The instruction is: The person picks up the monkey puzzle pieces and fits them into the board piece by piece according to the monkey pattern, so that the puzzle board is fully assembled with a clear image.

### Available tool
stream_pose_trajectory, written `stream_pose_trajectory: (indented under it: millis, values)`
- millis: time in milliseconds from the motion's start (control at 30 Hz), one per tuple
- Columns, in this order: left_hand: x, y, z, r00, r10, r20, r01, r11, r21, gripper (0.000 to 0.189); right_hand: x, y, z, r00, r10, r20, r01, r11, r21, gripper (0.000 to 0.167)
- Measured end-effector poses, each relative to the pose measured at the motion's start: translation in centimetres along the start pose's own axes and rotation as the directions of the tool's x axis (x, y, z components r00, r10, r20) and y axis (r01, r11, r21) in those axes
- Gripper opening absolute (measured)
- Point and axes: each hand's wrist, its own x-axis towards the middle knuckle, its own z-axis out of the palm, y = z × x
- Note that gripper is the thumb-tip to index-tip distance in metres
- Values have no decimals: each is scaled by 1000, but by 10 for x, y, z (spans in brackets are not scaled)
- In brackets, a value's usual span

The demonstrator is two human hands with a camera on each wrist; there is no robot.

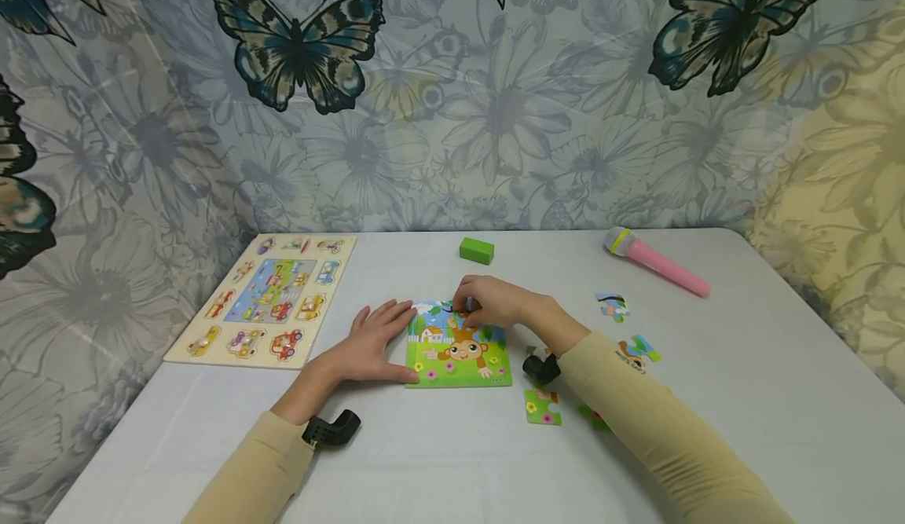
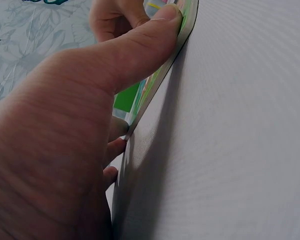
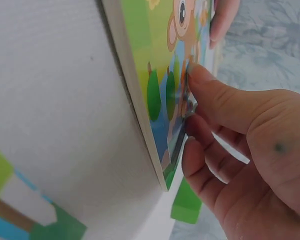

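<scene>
A small square jigsaw board [image 1: 459,375] with a cartoon monkey picture lies mid-table. My left hand [image 1: 371,347] lies along its left side, fingers extended to the upper left corner. In the left wrist view the thumb [image 2: 155,42] rests on the lower corner. At the board's upper part, my right hand [image 1: 491,302] pinches a puzzle piece [image 3: 186,97] between thumb and fingertips, right at the picture surface; the fingers hide most of it. Several loose puzzle pieces lie to the right, one [image 1: 541,408] near the lower right corner and another [image 1: 612,307] farther back.
A green block [image 1: 477,251] sits behind the jigsaw board. Toward the back right lies a pink toy microphone [image 1: 661,265]. A wooden picture board with vehicles [image 1: 212,272] is at the left. The right forearm passes over some loose pieces, partly hiding them. A butterfly-patterned curtain [image 1: 495,115] hangs behind the table.
</scene>
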Motion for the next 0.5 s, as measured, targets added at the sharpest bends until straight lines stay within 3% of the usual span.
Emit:
stream_pose_trajectory:
  millis: [267, 500]
  values:
    - [-1, -1, 0, 1000, 0, -5, 0, 1000, -6, 107, -3, 2, -1, 1000, -1, -12, 1, 999, 41, 27]
    - [0, 0, -1, 1000, -4, 2, 4, 1000, 1, 107, -22, 18, -11, 995, 40, -88, -30, 993, 114, 32]
